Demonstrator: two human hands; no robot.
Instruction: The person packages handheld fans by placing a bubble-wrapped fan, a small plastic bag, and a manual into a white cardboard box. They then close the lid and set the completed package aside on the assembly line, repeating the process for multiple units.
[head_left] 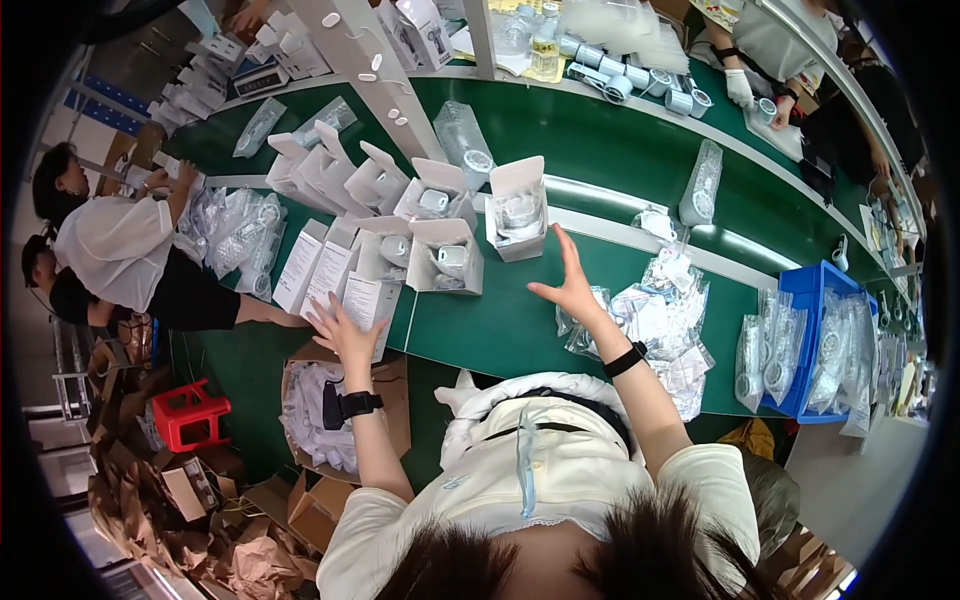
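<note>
My left hand (347, 335), fingers spread, lies at the near ends of several closed white cartons (325, 265); whether it presses on them I cannot tell. My right hand (574, 288) is open with thumb and fingers apart, just right of an open white carton (517, 225) that has a plastic-wrapped item inside. Between the hands stand more open cartons, one with a white and grey device (452, 262) in a clear bag. Right of my right hand lies a pile of small clear bags (645, 310) with white papers and parts.
A blue crate (802, 345) of bagged devices stands at the table's right end. More bagged devices (240, 225) lie at the left, beside a co-worker (115, 235). A cardboard box (395, 400) and a red stool (190, 415) are below. A metal post (370, 80) rises behind the cartons.
</note>
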